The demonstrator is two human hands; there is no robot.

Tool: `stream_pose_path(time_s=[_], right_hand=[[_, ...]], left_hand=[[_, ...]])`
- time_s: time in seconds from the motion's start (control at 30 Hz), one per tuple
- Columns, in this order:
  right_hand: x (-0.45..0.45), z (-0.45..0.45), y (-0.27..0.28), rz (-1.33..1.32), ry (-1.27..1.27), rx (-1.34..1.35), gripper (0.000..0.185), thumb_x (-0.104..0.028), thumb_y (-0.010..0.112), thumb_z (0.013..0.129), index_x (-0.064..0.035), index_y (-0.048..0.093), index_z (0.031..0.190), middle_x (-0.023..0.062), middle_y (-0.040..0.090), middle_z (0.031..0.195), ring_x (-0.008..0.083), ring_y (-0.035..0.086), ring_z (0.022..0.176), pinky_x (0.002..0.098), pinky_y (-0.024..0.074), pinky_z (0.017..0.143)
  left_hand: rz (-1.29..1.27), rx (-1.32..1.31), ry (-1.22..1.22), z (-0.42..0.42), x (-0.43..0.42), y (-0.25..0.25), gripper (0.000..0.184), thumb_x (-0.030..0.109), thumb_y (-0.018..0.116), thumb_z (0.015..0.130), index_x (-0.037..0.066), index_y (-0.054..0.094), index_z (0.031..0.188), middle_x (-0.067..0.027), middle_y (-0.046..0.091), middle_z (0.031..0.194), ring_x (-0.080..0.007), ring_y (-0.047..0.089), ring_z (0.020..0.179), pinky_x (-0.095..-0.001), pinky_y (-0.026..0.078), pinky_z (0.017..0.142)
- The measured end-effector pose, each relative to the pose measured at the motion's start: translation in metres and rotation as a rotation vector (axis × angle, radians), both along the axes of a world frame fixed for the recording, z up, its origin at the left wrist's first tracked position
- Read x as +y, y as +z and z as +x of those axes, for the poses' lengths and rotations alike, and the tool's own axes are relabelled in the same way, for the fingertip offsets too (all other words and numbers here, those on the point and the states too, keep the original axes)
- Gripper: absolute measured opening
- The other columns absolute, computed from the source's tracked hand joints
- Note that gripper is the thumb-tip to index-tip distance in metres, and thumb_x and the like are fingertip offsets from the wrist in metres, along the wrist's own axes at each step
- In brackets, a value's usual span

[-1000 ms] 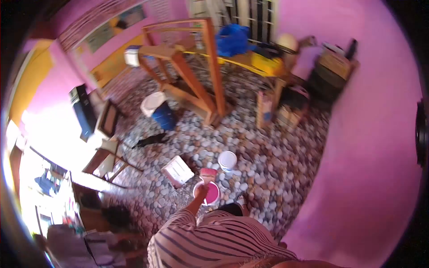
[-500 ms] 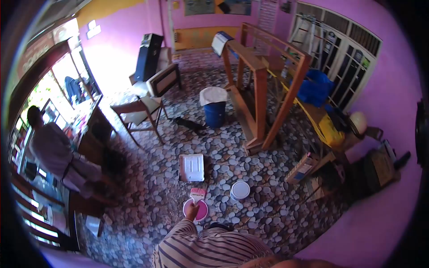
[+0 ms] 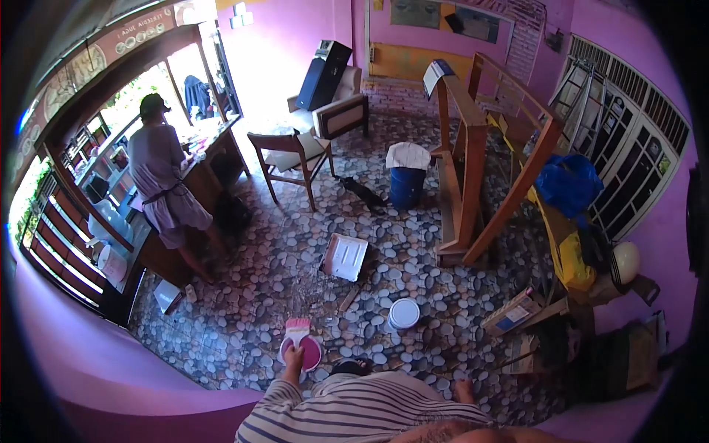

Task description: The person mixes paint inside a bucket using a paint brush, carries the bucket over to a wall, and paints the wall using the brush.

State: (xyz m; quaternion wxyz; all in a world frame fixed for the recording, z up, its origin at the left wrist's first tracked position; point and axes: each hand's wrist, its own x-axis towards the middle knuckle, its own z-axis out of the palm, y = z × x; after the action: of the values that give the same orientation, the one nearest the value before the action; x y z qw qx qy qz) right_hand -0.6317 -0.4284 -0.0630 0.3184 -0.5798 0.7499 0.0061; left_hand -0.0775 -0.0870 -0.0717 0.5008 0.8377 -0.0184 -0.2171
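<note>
My left hand [image 3: 294,357] is closed around a wide paint brush [image 3: 298,328] with pink bristles. It is over a round white pot of pink paint [image 3: 311,354]; whether it also grips the pot is unclear. My right hand [image 3: 464,391] seems to show only in small part past the striped shirt, its fingers too small to make out. A white-lidded bucket [image 3: 404,314] stands on the pebble-patterned floor to the right of the pot. Farther forward lies a white paint tray [image 3: 345,258], with a flat strip [image 3: 348,298] near it.
At the left, another person [image 3: 159,162] stands at a counter. A chair [image 3: 295,166], a black cat [image 3: 360,192], a covered blue bin [image 3: 407,186] and a wooden frame [image 3: 465,170] are ahead. A yellow bench [image 3: 546,218] and boxes [image 3: 512,311] are at the right.
The view has swung left, bringing the other person and counter fully into sight. My left hand, brush and paint pot appear farther left in the view. The brush is still in my left hand.
</note>
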Motion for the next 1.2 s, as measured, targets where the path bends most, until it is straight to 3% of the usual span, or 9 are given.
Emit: stream_pose_path(time_s=[0.03, 0.1, 0.17, 0.33, 0.4, 0.73, 0.8, 1.07, 1.2], right_hand=[[-0.007, 0.008, 0.029, -0.068, 0.175, 0.045, 0.027, -0.022, 0.057, 0.084, 0.0013, 0.066, 0.096, 0.0243, 0.067, 0.094, 0.0395, 0.065, 0.093, 0.0443, 0.0507, 0.081], [-0.021, 0.004, 0.024, -0.077, 0.164, 0.033, 0.027, -0.023, 0.057, 0.084, 0.0009, 0.066, 0.093, 0.0241, 0.067, 0.093, 0.0404, 0.064, 0.092, 0.0450, 0.0505, 0.081], [-0.031, -0.016, -0.003, -0.037, 0.079, -0.008, 0.026, -0.025, 0.057, 0.083, -0.0011, 0.068, 0.088, 0.0210, 0.068, 0.087, 0.0367, 0.066, 0.088, 0.0457, 0.0510, 0.078], [-0.041, -0.049, -0.048, 0.107, 0.177, 0.002, 0.024, -0.023, 0.057, 0.083, -0.0014, 0.067, 0.084, 0.0197, 0.067, 0.082, 0.0343, 0.065, 0.081, 0.0447, 0.0506, 0.072], [-0.045, -0.050, -0.053, 0.128, 0.219, -0.003, 0.023, -0.022, 0.057, 0.082, -0.0015, 0.067, 0.083, 0.0191, 0.067, 0.080, 0.0334, 0.065, 0.079, 0.0444, 0.0505, 0.070], [-0.065, -0.032, -0.061, 0.176, 0.346, -0.032, 0.019, -0.017, 0.056, 0.081, -0.0021, 0.067, 0.077, 0.0165, 0.066, 0.071, 0.0286, 0.065, 0.065, 0.0425, 0.0497, 0.057], [-0.068, -0.030, -0.062, 0.183, 0.349, -0.040, 0.018, -0.016, 0.056, 0.081, -0.0022, 0.067, 0.076, 0.0159, 0.066, 0.070, 0.0277, 0.065, 0.062, 0.0421, 0.0495, 0.054], [-0.081, -0.016, -0.076, 0.204, 0.311, -0.150, 0.017, -0.013, 0.056, 0.080, -0.0027, 0.066, 0.071, 0.0138, 0.065, 0.063, 0.0239, 0.064, 0.051, 0.0406, 0.0489, 0.044], [-0.093, -0.059, -0.135, -0.094, 0.968, -0.087, 0.021, -0.019, 0.057, 0.079, -0.0039, 0.066, 0.067, 0.0110, 0.064, 0.060, 0.0243, 0.062, 0.051, 0.0426, 0.0437, 0.043]], left_hand=[[0.068, -0.048, 0.018, -0.013, 0.013, 0.004, 0.026, 0.020, 0.066, 0.084, 0.003, 0.061, 0.104, -0.0034, 0.060, 0.075, -0.0144, 0.057, 0.060, -0.0286, 0.045, 0.052], [0.141, -0.108, 0.057, -0.035, 0.034, 0.017, 0.026, 0.020, 0.066, 0.084, 0.003, 0.062, 0.104, -0.0031, 0.060, 0.074, -0.0144, 0.057, 0.060, -0.0286, 0.045, 0.052], [0.144, -0.021, 0.164, -0.064, 0.057, 0.033, 0.039, 0.028, 0.065, 0.080, 0.000, 0.065, 0.108, -0.0184, 0.070, 0.093, -0.0332, 0.067, 0.087, -0.0408, 0.050, 0.075], [0.106, 0.036, 0.363, -0.127, 0.104, 0.046, 0.040, 0.026, 0.065, 0.080, -0.004, 0.064, 0.107, -0.0188, 0.069, 0.091, -0.0299, 0.067, 0.084, -0.0398, 0.049, 0.074], [0.073, -0.081, 0.418, -0.147, 0.121, 0.043, 0.018, 0.019, 0.065, 0.084, 0.004, 0.062, 0.094, -0.0030, 0.056, 0.063, -0.0152, 0.054, 0.049, -0.0312, 0.041, 0.042], [0.242, -0.007, 0.538, -0.223, 0.156, 0.042, 0.023, 0.024, 0.066, 0.083, 0.003, 0.056, 0.088, -0.0079, 0.056, 0.063, -0.0198, 0.055, 0.046, -0.0348, 0.045, 0.041], [0.261, 0.140, 0.594, -0.231, 0.145, 0.061, 0.035, 0.029, 0.067, 0.075, -0.001, 0.067, 0.092, -0.0155, 0.067, 0.078, -0.0265, 0.065, 0.063, -0.0392, 0.050, 0.059], [0.065, 0.140, 0.579, -0.215, 0.121, 0.069, 0.029, 0.024, 0.066, 0.081, 0.000, 0.059, 0.095, -0.0102, 0.060, 0.069, -0.0201, 0.059, 0.051, -0.0349, 0.047, 0.045], [0.027, 0.044, 0.564, -0.190, 0.128, 0.031, 0.032, 0.023, 0.068, 0.081, 0.001, 0.059, 0.103, -0.0097, 0.061, 0.074, -0.0203, 0.059, 0.052, -0.0357, 0.047, 0.045]])
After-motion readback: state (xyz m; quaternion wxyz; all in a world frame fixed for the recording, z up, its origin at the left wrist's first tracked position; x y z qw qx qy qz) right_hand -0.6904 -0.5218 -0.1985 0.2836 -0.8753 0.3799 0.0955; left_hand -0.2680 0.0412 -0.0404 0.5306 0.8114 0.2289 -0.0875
